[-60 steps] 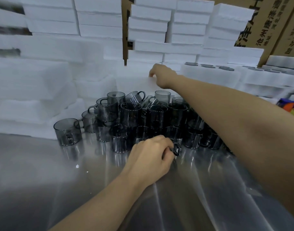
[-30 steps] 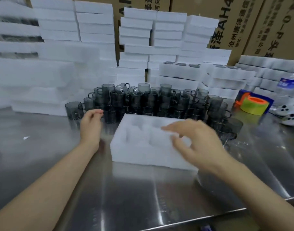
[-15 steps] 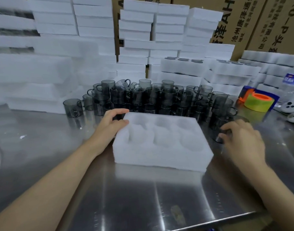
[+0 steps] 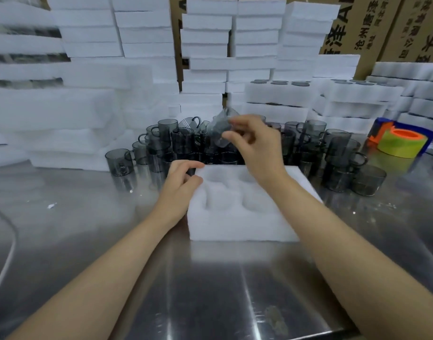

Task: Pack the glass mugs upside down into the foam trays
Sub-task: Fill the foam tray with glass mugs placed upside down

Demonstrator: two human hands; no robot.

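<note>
Steel tabletop (image 4: 63, 229), shiny, with white foam blocks (image 4: 87, 40) stacked along the back and cardboard boxes (image 4: 392, 28) behind them at right. Cluster of smoky glass mugs (image 4: 176, 141) stood mid-table. Left hand (image 4: 181, 182) pinched the near-left corner of the foam tray (image 4: 240, 224), its cups empty. Right hand (image 4: 254, 146) gripped one blurred mug (image 4: 219, 130), raised above the tray's far edge. Tape roll (image 4: 402, 143) sat far right.
</note>
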